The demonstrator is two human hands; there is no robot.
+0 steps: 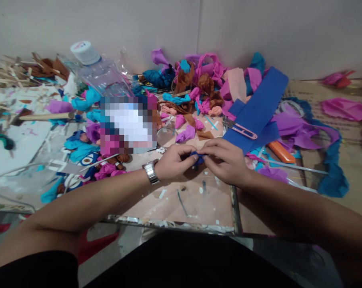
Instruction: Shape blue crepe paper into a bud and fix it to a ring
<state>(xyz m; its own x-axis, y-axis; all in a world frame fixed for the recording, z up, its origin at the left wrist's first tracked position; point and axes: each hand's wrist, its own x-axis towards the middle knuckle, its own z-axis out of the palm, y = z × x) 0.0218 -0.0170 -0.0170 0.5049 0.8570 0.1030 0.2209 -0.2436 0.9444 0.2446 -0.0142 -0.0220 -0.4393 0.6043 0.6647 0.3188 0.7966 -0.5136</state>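
Both forearms reached inward over the worktable [211,204], the left wearing a metal-banded wristwatch [151,172], and the hands met near the middle. The left hand [175,163] and right hand [228,161] had thumbs and fingertips pinched nearly closed on a small dark-blue crumpled scrap [200,159], held between them just above the tabletop. The worn front edge [169,225] ran well below the hands; between lay small pale flecks and a thin dark strip [182,203]. A seam divided the top under the right forearm. Crowding the far side were crumpled crepe-paper pieces [209,68], with pink-handled thread snips [243,131] on a broad blue strip [263,100] beyond the right hand. Left of the crepe heap, a clear plastic bottle [104,76] leaned, its white cap [85,52] on; I could not tell whether it held liquid.
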